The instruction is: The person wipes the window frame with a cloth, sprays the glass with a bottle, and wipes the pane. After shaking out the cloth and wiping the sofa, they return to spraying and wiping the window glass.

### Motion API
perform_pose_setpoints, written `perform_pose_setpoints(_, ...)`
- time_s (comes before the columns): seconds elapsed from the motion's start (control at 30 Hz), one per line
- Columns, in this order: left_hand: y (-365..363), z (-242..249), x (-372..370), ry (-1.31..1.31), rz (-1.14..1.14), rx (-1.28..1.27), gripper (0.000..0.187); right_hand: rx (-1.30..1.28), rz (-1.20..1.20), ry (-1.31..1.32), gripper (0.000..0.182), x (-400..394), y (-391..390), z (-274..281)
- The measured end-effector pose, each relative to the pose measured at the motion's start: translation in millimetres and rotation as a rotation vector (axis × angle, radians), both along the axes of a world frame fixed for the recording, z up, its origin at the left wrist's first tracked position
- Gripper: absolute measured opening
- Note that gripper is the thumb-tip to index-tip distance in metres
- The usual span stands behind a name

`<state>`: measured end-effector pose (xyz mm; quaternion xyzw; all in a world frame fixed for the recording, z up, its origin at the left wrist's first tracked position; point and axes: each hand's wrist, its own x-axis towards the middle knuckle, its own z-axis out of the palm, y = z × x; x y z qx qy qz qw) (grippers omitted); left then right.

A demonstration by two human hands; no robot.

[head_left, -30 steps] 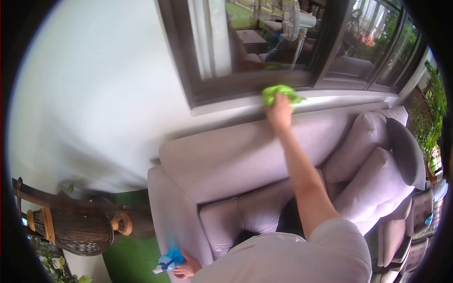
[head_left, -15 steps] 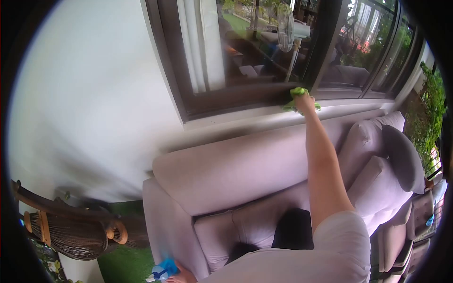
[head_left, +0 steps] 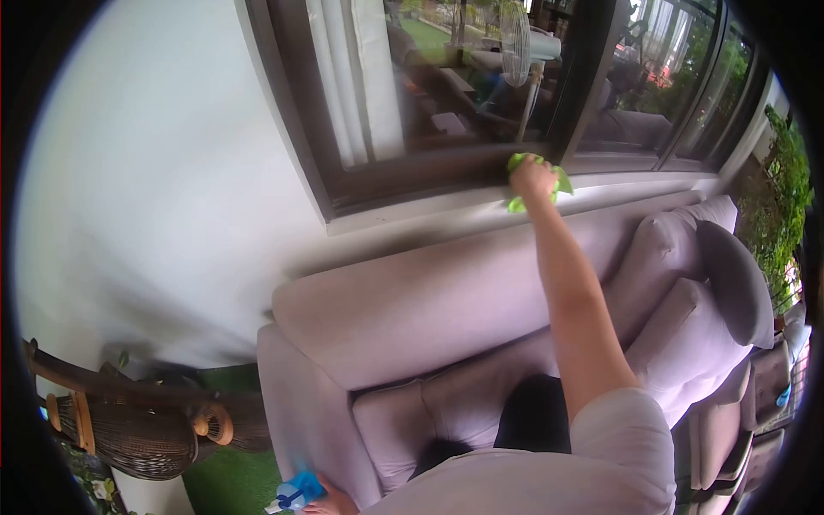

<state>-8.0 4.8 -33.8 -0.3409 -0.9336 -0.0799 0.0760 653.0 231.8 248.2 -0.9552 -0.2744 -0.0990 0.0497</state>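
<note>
A bright green cloth point(head_left: 562, 182) is bunched under my right hand point(head_left: 534, 178), whose fingers close round it against the lower edge of the brown window frame point(head_left: 429, 172), just above the white sill point(head_left: 429, 209). My right arm stretches across the sofa. Low in the view, my left hand point(head_left: 330, 499) holds a blue and clear spray bottle point(head_left: 300, 489) beside the sofa's arm; part of that hand is hidden by the bottle.
The light purple sofa point(head_left: 412, 309) stands along the wall point(head_left: 172, 172), with cushions point(head_left: 682, 339) and a dark grey pillow point(head_left: 734, 283) at its right. A wicker piece point(head_left: 142, 438) is at lower left; plants point(head_left: 785, 189) are at right.
My right hand has moved a little to the left along the window frame with the green cloth. My left hand and the spray bottle have stayed nearly in place.
</note>
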Motion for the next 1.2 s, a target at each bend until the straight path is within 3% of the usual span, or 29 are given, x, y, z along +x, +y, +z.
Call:
perform_pose_setpoints(0.07,1,0,0,-0.030,0.002,-0.028,0.081,0.047,0.206,-0.046,0.043,-46,23,-9)
perform_pose_setpoints(0.13,-2,1,-1,-0.062,0.012,-0.055,0.085,0.238,0.566,0.052,0.045,-101,23,-7)
perform_pose_setpoints(0.2,-1,3,-6,-0.094,0.020,-0.082,0.088,0.553,0.750,0.234,0.047,-119,25,-10)
perform_pose_setpoints(0.27,-3,2,-12,-0.118,0.036,-0.103,0.092,0.703,0.679,0.226,0.048,-111,21,4)
perform_pose_setpoints(0.33,-10,-1,-16,-0.132,0.072,-0.127,0.094,0.670,0.481,0.037,0.048,-78,6,24)
perform_pose_setpoints(0.4,-8,-2,-13,-0.064,0.020,-0.064,0.093,0.504,0.280,-0.081,0.046,-43,-17,41)
perform_pose_setpoints(0.47,-9,10,-7,-0.071,0.035,-0.084,0.092,0.342,0.205,-0.158,0.045,18,-26,20)
perform_pose_setpoints(0.5,-8,7,-7,-0.050,0.028,-0.068,0.091,0.286,0.130,-0.030,0.045,28,-25,7)
perform_pose_setpoints(0.57,-7,6,-6,-0.025,0.008,-0.050,0.090,0.272,0.018,0.181,0.047,15,-21,-6)
perform_pose_setpoints(0.63,-3,7,-3,-0.056,0.071,-0.068,0.089,0.266,0.038,0.034,0.044,-34,3,-19)
perform_pose_setpoints(0.73,-4,7,-3,-0.069,0.039,-0.063,0.089,0.521,0.555,-0.128,0.043,-138,42,-50)
perform_pose_setpoints(0.77,-3,8,-2,-0.072,0.031,-0.059,0.089,0.487,0.652,-0.114,0.038,-171,51,-52)
perform_pose_setpoints(0.8,-3,11,-1,-0.078,0.025,-0.059,0.089,0.594,0.841,-0.040,0.032,-193,55,-51)
perform_pose_setpoints(0.87,-4,17,2,-0.079,0.025,-0.055,0.088,0.786,1.155,0.200,0.034,-212,48,-39)
perform_pose_setpoints(0.9,-4,18,4,-0.079,0.034,-0.053,0.088,1.032,1.182,0.026,0.040,-212,43,-31)
perform_pose_setpoints(0.93,-5,20,2,-0.073,0.038,-0.049,0.088,1.087,1.127,-0.103,0.048,-200,34,-22)
perform_pose_setpoints(1.0,-11,-29,-23,-0.018,0.005,0.005,0.087,1.104,0.967,-0.297,0.052,-151,13,-6)
perform_pose_setpoints(1.1,-23,-49,-36,0.077,-0.032,0.050,0.084,0.884,0.514,-0.383,0.039,-52,-19,-9)
perform_pose_setpoints(1.13,-19,-44,-29,0.113,-0.034,0.049,0.083,0.751,0.311,-0.327,0.030,-13,-16,-29)
perform_pose_setpoints(1.17,-12,1,-11,-0.079,-0.014,-0.059,0.084,0.603,0.155,-0.081,0.031,3,-17,-37)
perform_pose_setpoints(1.2,-11,2,-8,-0.079,-0.008,-0.062,0.084,0.601,0.160,-0.079,0.031,-5,-12,-35)
